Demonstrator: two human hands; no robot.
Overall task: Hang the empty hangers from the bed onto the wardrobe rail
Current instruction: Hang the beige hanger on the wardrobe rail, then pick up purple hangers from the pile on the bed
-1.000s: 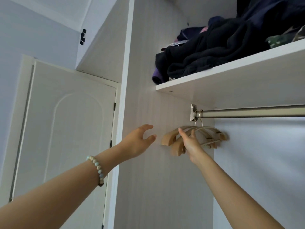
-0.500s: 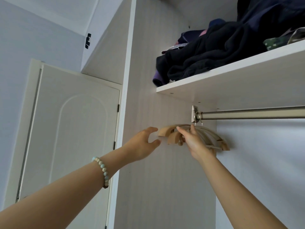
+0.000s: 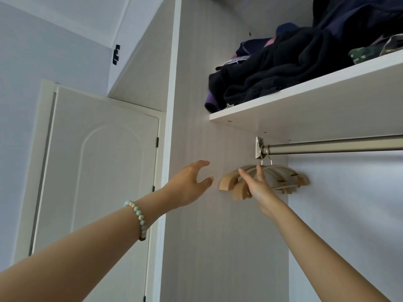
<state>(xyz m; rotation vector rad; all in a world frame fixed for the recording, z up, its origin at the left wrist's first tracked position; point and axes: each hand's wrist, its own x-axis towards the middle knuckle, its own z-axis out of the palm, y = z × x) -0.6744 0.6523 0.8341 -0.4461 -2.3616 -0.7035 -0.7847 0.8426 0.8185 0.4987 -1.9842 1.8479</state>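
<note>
Nearest, from the lower corners of the view: two bare forearms, raised toward the wardrobe. On the left wrist, a bracelet (image 3: 137,216) of pale blue and cream beads.

Past the wrist, the left hand (image 3: 187,186): released, with the fingers spread and loosely curved, the thumb apart, nothing in it. Held in the air in front of the wardrobe's side panel (image 3: 196,88), just beside the left tips of the wood but not touching them.

A little farther in, the right hand (image 3: 259,189): likewise unclenched, the fingers straight and spread, laid against the hangers (image 3: 225,184) from the front. One finger across the near arms, another pointing up toward the hooks. No curl round the wood to be seen.

The hangers: a fanned bunch of pale wood, too overlapped to count. Hooked over the rail (image 3: 335,146) at its far left end, right beside the bracket (image 3: 259,147) on the side panel.

From there, bare grey metal running right, out of the picture.

Above, a white shelf (image 3: 316,99) with a heap of dark clothes (image 3: 283,70), a purple piece at the left end and a green patterned one at the right.

Farthest left, a closed white door (image 3: 98,171) with an arched panel, set in a pale wall.
</note>
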